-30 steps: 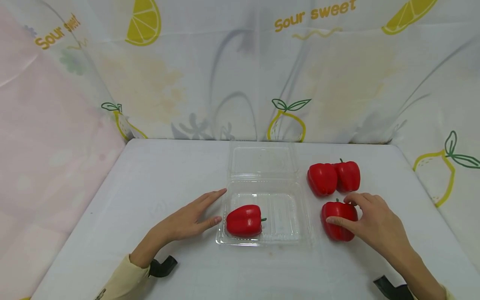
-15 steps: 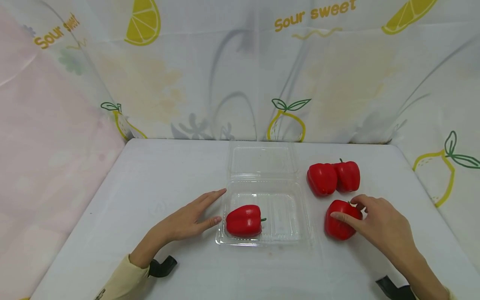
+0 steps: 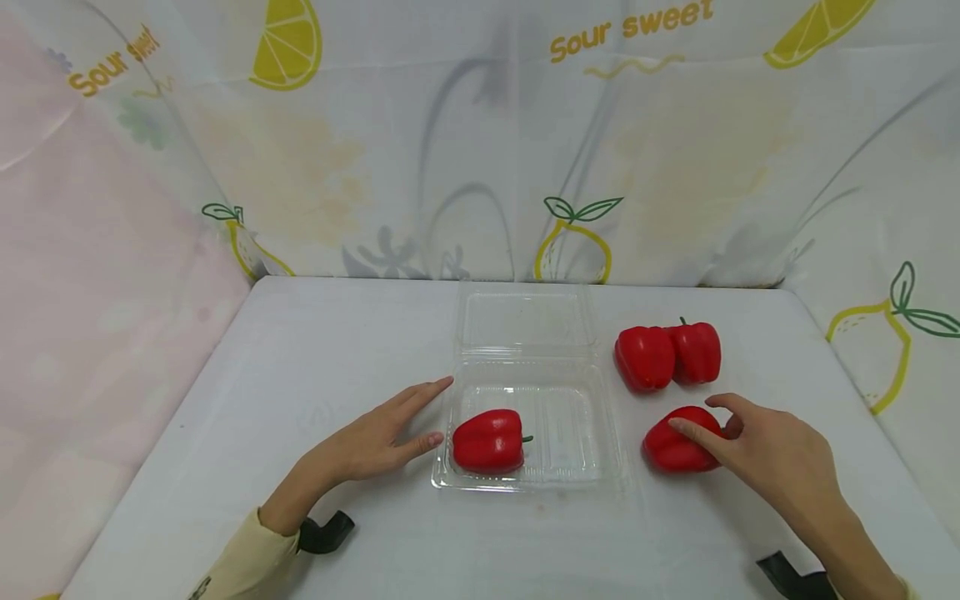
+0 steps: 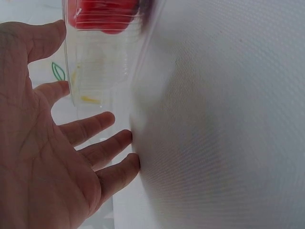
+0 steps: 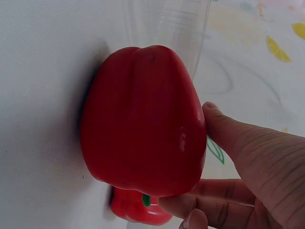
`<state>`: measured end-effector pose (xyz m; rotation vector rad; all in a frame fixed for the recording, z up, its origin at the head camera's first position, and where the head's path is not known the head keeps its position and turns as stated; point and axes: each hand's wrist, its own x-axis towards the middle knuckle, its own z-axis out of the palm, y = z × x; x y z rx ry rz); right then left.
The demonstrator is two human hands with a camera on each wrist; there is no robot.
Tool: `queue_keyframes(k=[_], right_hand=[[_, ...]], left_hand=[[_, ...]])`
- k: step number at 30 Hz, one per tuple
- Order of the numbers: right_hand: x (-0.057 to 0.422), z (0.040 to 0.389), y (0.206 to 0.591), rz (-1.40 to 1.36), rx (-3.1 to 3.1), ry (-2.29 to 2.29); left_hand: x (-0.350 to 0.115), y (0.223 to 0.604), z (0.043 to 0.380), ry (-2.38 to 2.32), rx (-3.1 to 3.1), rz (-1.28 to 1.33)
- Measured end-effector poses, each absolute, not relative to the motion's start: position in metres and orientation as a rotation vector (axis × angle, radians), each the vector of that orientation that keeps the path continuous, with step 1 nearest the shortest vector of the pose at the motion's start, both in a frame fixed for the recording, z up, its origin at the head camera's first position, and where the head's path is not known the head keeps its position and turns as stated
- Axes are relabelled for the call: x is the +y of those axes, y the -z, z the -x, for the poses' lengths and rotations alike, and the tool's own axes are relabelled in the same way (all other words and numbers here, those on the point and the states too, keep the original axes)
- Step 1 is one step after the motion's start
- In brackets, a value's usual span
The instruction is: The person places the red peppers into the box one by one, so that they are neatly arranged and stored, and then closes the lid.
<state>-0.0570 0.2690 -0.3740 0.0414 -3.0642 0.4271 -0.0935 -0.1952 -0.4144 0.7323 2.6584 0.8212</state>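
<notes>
A red bell pepper lies on its side on the table, right of a clear plastic clamshell container. My right hand holds this pepper, thumb on its upper side and curled fingers at its stem end. The right wrist view shows its green stem beside a fingertip. My left hand is spread at the container's left side, with thumb and index fingertip at the rim in the left wrist view. Inside the container's left half lies another red bell pepper, stem pointing right.
Two more red bell peppers, one on the left and one on the right, sit side by side behind the right hand. The container's lid lies folded back toward the far edge of the white table. Printed cloth hangs behind.
Under my right hand the pepper has tipped from standing, stem up, onto its side. The right hand has shifted slightly right. My left hand has stayed by the container.
</notes>
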Motion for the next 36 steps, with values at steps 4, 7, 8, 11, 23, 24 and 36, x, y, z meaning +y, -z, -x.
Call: queue_keyframes(k=[4, 7, 8, 11, 23, 24, 36], right_hand=[[0.27, 0.057, 0.374, -0.04, -3.073, -0.415], [0.272, 0.058, 0.373, -0.045, -3.083, -0.409], [0.272, 0.059, 0.373, -0.045, -3.087, -0.409], [0.273, 0.059, 0.372, -0.048, -3.096, -0.417], [0.281, 0.059, 0.367, -0.182, -3.155, -0.499], [0.282, 0.059, 0.367, -0.191, -3.174, -0.515], [0.286, 0.057, 0.371, -0.328, -3.218, -0.575]], left_hand=[[-0.195, 0.413, 0.094, -0.819, 2.652, -0.736], [-0.195, 0.413, 0.094, -0.824, 2.649, -0.735], [-0.195, 0.413, 0.094, -0.822, 2.651, -0.735], [-0.195, 0.413, 0.094, -0.821, 2.652, -0.73], [-0.196, 0.415, 0.094, -0.825, 2.658, -0.738], [-0.196, 0.415, 0.094, -0.825, 2.657, -0.737], [-0.195, 0.415, 0.094, -0.816, 2.659, -0.721]])
